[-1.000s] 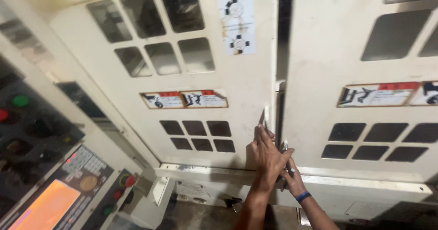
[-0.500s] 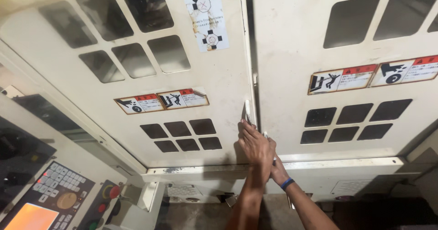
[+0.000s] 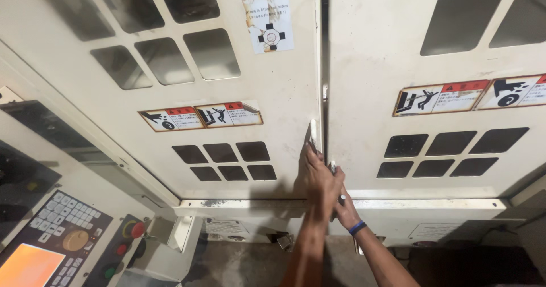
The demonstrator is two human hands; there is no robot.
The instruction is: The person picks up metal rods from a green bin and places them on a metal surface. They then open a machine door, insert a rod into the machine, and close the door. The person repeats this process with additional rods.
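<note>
Two cream machine doors meet at a dark vertical seam. My left hand [image 3: 318,170] grips the white handle [image 3: 313,134] on the edge of the left door [image 3: 170,93]. My right hand [image 3: 344,204], with a blue wristband, holds the small handle [image 3: 333,166] on the edge of the right door [image 3: 432,48], just below and right of the left hand. The two hands touch each other at the seam. Both doors stand shut against each other.
Dark window cut-outs and red-and-white warning stickers [image 3: 202,117] cover both doors. A control panel [image 3: 68,236] with keypad, orange screen and red and green buttons sits at lower left. A metal ledge [image 3: 239,204] runs beneath the doors.
The view has shifted so the doors and hands sit further left and lower. Both hands stay on the handles at the seam, and the gap between doors looks narrower.
</note>
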